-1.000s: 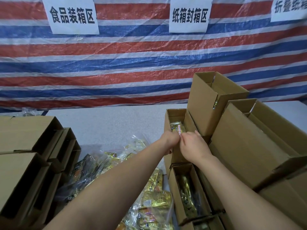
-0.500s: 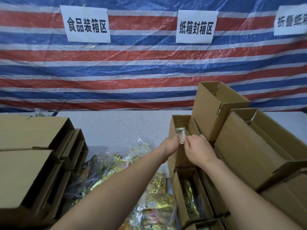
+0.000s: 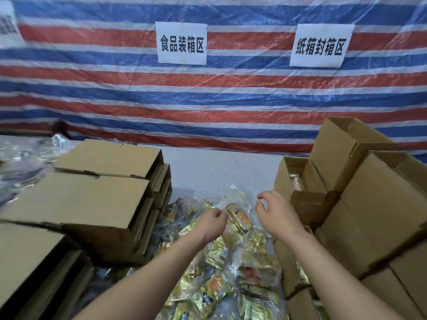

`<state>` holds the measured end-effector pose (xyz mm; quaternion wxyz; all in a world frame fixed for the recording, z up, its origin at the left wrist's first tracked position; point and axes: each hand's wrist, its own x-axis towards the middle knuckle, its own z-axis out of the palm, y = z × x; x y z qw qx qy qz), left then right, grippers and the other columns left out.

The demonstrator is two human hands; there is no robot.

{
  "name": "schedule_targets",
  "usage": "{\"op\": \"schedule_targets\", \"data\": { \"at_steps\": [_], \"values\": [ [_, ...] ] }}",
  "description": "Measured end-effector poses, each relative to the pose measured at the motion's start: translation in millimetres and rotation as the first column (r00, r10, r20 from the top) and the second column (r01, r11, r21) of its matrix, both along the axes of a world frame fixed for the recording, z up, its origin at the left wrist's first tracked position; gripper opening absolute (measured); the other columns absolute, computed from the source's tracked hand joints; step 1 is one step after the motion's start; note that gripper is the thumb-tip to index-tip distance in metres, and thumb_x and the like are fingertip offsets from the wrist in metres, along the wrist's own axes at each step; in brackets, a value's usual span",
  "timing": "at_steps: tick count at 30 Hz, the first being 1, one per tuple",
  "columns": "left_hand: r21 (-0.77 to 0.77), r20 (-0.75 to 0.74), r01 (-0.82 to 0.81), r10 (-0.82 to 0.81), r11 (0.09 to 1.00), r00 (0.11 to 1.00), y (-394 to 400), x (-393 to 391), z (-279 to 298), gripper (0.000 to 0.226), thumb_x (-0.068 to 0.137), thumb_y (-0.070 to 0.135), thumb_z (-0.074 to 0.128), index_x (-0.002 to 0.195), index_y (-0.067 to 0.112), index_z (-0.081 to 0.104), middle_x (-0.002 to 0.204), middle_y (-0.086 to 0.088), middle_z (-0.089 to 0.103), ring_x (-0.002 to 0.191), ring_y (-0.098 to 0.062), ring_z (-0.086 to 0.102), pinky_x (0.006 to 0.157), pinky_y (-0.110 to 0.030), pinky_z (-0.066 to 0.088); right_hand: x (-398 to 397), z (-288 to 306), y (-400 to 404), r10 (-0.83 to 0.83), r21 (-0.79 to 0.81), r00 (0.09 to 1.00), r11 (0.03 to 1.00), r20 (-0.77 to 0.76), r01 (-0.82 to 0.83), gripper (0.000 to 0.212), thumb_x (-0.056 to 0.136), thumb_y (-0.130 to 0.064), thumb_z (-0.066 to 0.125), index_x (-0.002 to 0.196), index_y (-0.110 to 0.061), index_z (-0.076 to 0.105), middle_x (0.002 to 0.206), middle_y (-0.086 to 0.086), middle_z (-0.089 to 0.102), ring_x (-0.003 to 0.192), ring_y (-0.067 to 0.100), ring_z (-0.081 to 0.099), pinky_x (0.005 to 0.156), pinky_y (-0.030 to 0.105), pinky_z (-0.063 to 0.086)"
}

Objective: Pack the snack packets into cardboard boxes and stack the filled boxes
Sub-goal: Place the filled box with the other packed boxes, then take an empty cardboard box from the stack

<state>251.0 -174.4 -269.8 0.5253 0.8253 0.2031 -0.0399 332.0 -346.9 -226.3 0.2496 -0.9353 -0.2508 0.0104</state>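
A heap of gold and orange snack packets (image 3: 215,289) lies in clear plastic on the table between two groups of cardboard boxes. My left hand (image 3: 213,224) hovers over the far end of the heap with its fingers curled and nothing in it. Slightly higher and to the right, my right hand (image 3: 275,211) also has curled fingers and holds nothing. Just right of it stands an open box (image 3: 283,179) with packets inside (image 3: 297,182). A second open box (image 3: 288,271) with packets sits nearer me, under my right forearm.
Cardboard boxes lying on their sides are stacked at the left (image 3: 97,199). More boxes are piled at the right (image 3: 381,215), one upright on top (image 3: 339,153). A striped tarp with paper signs (image 3: 181,42) hangs behind the grey table (image 3: 219,167). Crumpled plastic lies far left (image 3: 23,155).
Both hands have let go of the packet at the open box and drawn back left and down over the heap. The camera has turned left.
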Motion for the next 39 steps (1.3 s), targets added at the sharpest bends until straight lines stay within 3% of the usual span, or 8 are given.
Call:
{"op": "schedule_targets", "data": {
  "at_steps": [6, 13, 17, 21, 28, 30, 35, 39],
  "values": [
    [0.161, 0.088, -0.077, 0.064, 0.984, 0.994, 37.0, -62.0, 15.0, 0.026, 0.103, 0.029, 0.041, 0.086, 0.019, 0.058, 0.078, 0.007, 0.058, 0.069, -0.007, 0.052, 0.057, -0.023, 0.037, -50.6, -8.2, 46.4, 0.045, 0.122, 0.993, 0.992, -0.108, -0.031, 0.037, 0.100, -0.029, 0.049, 0.134, -0.015, 0.057, 0.131, 0.001, 0.058, 0.116, 0.017, 0.055, 0.096, 0.031, 0.043],
    [0.212, 0.040, -0.109, 0.103, 0.971, 0.994, 57.0, -134.7, -4.9, 0.023, 0.101, 0.033, 0.044, 0.100, 0.021, 0.064, 0.093, 0.007, 0.066, 0.085, -0.009, 0.061, 0.073, -0.029, 0.047, -100.8, -21.7, 83.8, 0.118, 0.161, 0.975, 0.983, -0.188, -0.088, 0.036, 0.100, -0.031, 0.051, 0.132, -0.017, 0.059, 0.128, -0.001, 0.061, 0.110, 0.014, 0.058, 0.097, 0.035, 0.048],
    [0.219, 0.031, -0.144, 0.140, 0.965, 0.990, 65.7, -157.5, -6.4, 0.016, 0.101, 0.033, 0.046, 0.096, 0.029, 0.061, 0.087, 0.016, 0.060, 0.085, -0.005, 0.059, 0.073, -0.027, 0.044, -123.9, -26.7, 99.4, 0.161, 0.161, 0.968, 0.978, -0.193, -0.131, 0.037, 0.100, -0.028, 0.053, 0.135, -0.017, 0.058, 0.128, -0.001, 0.061, 0.096, 0.008, 0.057, 0.086, 0.028, 0.046],
    [0.284, 0.114, -0.182, 0.155, 0.941, 0.981, 78.6, -173.7, 23.7, 0.025, 0.101, 0.032, 0.045, 0.100, 0.017, 0.066, 0.094, 0.005, 0.067, 0.084, -0.010, 0.062, 0.077, -0.031, 0.051, -140.0, -22.0, 117.8, 0.193, 0.172, 0.963, 0.972, -0.189, -0.162, 0.037, 0.100, -0.029, 0.053, 0.135, -0.017, 0.057, 0.124, -0.002, 0.063, 0.086, -0.002, 0.055, 0.067, 0.014, 0.040],
    [0.525, 0.287, -0.365, 0.244, 0.769, 0.926, 123.7, -254.2, 77.5, 0.029, 0.101, 0.037, 0.045, 0.119, 0.022, 0.063, 0.115, 0.007, 0.064, 0.105, -0.008, 0.058, 0.090, -0.024, 0.044, -185.4, -0.3, 173.9, 0.388, 0.181, 0.909, 0.915, -0.155, -0.360, 0.038, 0.100, -0.035, 0.052, 0.134, -0.019, 0.058, 0.124, -0.004, 0.062, 0.108, 0.010, 0.057, 0.097, 0.032, 0.050],
    [0.587, 0.219, -0.380, 0.313, 0.714, 0.924, 139.3, -284.4, 87.7, 0.040, 0.102, 0.039, 0.045, 0.135, 0.018, 0.056, 0.131, 0.003, 0.058, 0.120, -0.014, 0.053, 0.101, -0.027, 0.040, -204.9, 5.7, 195.0, 0.465, 0.174, 0.876, 0.880, -0.128, -0.442, 0.040, 0.099, -0.037, 0.052, 0.135, -0.021, 0.056, 0.127, -0.005, 0.060, 0.110, 0.009, 0.055, 0.096, 0.027, 0.046],
    [0.803, 0.176, -0.356, 0.381, 0.478, 0.908, 157.9, -353.6, 110.4, 0.047, 0.098, 0.041, 0.051, 0.136, 0.013, 0.057, 0.137, -0.003, 0.056, 0.127, -0.022, 0.051, 0.107, -0.036, 0.039, -258.9, 19.3, 244.6, 0.695, 0.176, 0.707, 0.718, -0.131, -0.674, 0.051, 0.095, -0.034, 0.054, 0.144, -0.023, 0.048, 0.144, -0.005, 0.050, 0.133, 0.011, 0.045, 0.107, 0.021, 0.032],
    [0.890, -0.034, -0.202, 0.502, 0.409, 0.864, 170.0, -395.6, 109.8, 0.081, 0.091, 0.061, 0.050, 0.155, 0.016, 0.028, 0.161, -0.005, 0.029, 0.147, -0.023, 0.028, 0.119, -0.037, 0.024, -299.6, 26.3, 276.0, 0.821, 0.153, 0.549, 0.569, -0.156, -0.808, 0.062, 0.094, -0.035, 0.058, 0.151, -0.020, 0.038, 0.153, 0.000, 0.042, 0.141, 0.013, 0.036, 0.116, 0.026, 0.026]
  ]
}}
